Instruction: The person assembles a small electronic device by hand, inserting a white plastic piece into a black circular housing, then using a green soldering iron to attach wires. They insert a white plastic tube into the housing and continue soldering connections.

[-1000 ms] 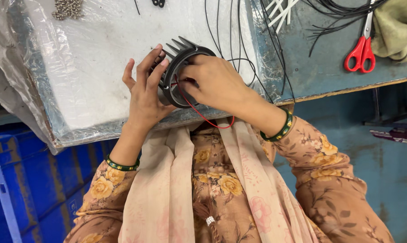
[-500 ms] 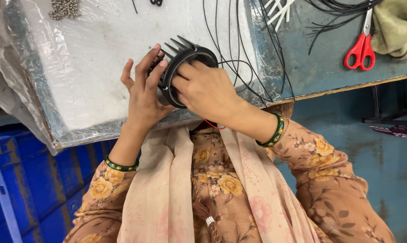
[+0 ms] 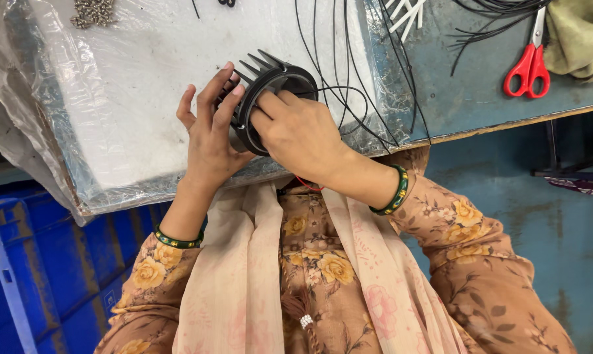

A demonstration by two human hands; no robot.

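The left hand [image 3: 211, 134] cradles a black finned ring [image 3: 270, 82] from its left side, fingers spread up along the rim and closed on it. The right hand [image 3: 296, 134] comes in from the right and lies over the ring's open face, fingertips pressed inside it (whether they pinch anything there is hidden). The ring sits between the two hands, above the plastic-covered pad [image 3: 126, 92], its axis tilted up and to the right, fins pointing away from the body. Black wires [image 3: 339, 92] run from it up across the bench [image 3: 467, 98]; red scissors [image 3: 527, 62] lie well apart to the right.
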